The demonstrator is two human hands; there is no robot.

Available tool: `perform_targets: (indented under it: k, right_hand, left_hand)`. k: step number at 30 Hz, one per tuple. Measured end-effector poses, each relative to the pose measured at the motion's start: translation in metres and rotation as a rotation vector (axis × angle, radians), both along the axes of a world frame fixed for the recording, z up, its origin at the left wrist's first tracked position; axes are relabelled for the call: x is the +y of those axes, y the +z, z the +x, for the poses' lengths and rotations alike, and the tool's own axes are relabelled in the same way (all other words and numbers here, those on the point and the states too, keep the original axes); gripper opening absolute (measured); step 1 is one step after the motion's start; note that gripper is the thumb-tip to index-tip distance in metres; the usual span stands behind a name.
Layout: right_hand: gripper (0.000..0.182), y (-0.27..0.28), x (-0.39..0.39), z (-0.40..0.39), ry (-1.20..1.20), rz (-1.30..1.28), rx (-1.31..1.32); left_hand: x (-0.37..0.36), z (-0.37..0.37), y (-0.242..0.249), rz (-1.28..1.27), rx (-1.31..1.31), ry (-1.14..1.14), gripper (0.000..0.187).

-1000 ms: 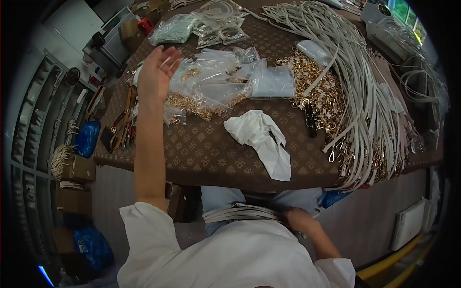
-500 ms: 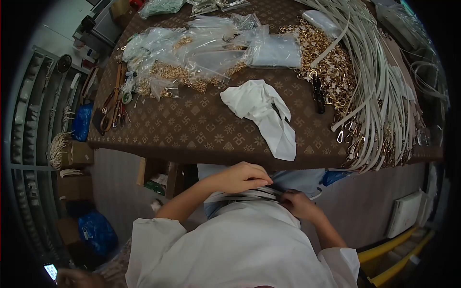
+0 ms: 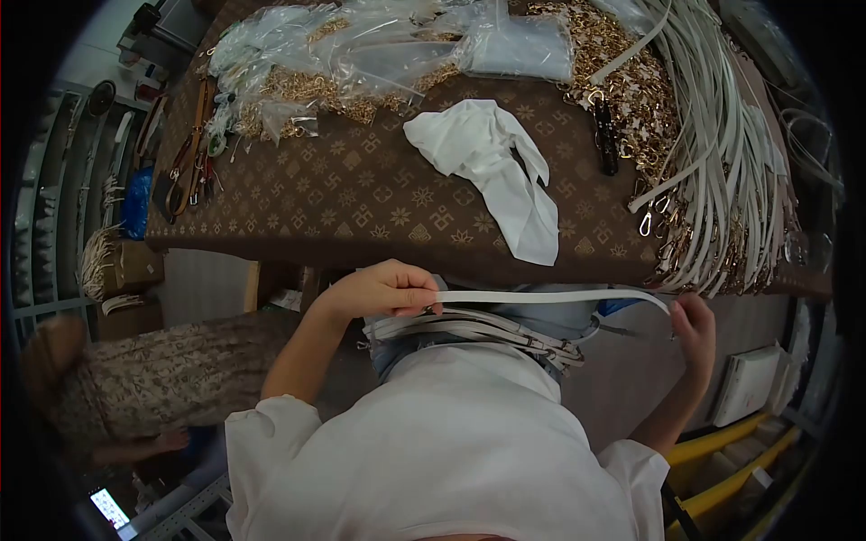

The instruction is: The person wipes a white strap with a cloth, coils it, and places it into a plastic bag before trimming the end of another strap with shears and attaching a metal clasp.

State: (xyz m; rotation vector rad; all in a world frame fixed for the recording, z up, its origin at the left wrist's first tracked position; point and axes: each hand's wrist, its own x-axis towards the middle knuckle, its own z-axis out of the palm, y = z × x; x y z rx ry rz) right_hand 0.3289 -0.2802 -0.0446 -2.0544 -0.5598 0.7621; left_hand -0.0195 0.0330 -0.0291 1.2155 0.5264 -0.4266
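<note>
A white strap [image 3: 550, 296] stretches between my two hands, just in front of the table edge and above my lap. My left hand [image 3: 390, 290] is closed on its left end, with a small dark piece showing under the fingers. My right hand [image 3: 693, 325] pinches the other end, where the strap bends downward. Across my lap lie several more white straps [image 3: 478, 326] with metal fittings near their right ends. On the table ahead, a crumpled white cloth [image 3: 492, 167] hangs toward the front edge.
The brown patterned tablecloth [image 3: 361, 203] bears clear plastic bags [image 3: 388, 68], a heap of gold-coloured clasps [image 3: 622, 81], a black-handled tool [image 3: 604, 135] and a big bundle of pale straps [image 3: 722, 162]. At left, another person's sleeve [image 3: 171, 370] reaches in near a lit phone [image 3: 110, 509].
A strap has come up off my lap and is now held out between my hands. My right hand moved right, my left slightly left and up. Another person's arm has entered at left.
</note>
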Motion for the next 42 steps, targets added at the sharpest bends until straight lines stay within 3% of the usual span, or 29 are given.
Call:
perform_targets:
  k: [2,4,6,9,12,16,18,21,25,34,42]
  right_hand:
    - [0.016,0.012,0.029,-0.036,0.299,-0.03,-0.047]
    - [0.019,0.022,0.069,-0.07,0.576,-0.046,0.153]
    - [0.015,0.023,0.106,-0.111,0.764,0.213,0.22]
    - [0.012,0.027,0.125,-0.126,0.724,0.245,0.224]
    - [0.014,0.022,0.103,-0.078,0.446,0.232,0.32]
    - [0.012,0.027,0.101,-0.074,0.612,0.127,0.239]
    - [0.011,0.034,0.122,-0.108,0.8,0.253,0.083]
    - [0.01,0.034,0.142,-0.142,0.759,0.379,0.292]
    - [0.01,0.027,0.13,-0.121,0.594,0.455,0.539]
    - [0.01,0.033,0.13,-0.126,0.671,0.483,0.378]
    - [0.01,0.033,0.129,-0.126,0.675,0.471,0.391]
  left_hand:
    - [-0.009,0.01,0.009,0.071,-0.027,-0.046,0.021]
    - [-0.021,0.026,0.017,0.144,-0.058,-0.103,0.02]
    - [-0.034,0.041,0.02,0.167,-0.139,-0.156,0.02]
    - [-0.029,0.039,0.02,0.198,-0.179,-0.155,0.021]
    - [-0.01,0.014,0.03,0.205,-0.115,-0.038,0.021]
    - [-0.013,0.009,0.035,0.262,-0.133,-0.043,0.017]
    - [-0.024,0.023,0.035,0.388,-0.197,-0.116,0.018]
    - [-0.029,0.032,0.04,0.328,-0.282,-0.107,0.019]
    - [-0.015,0.009,0.055,0.356,-0.233,-0.074,0.016]
    - [-0.016,-0.002,0.059,0.379,-0.298,0.0,0.013]
    - [-0.019,-0.002,0.058,0.328,-0.26,0.057,0.011]
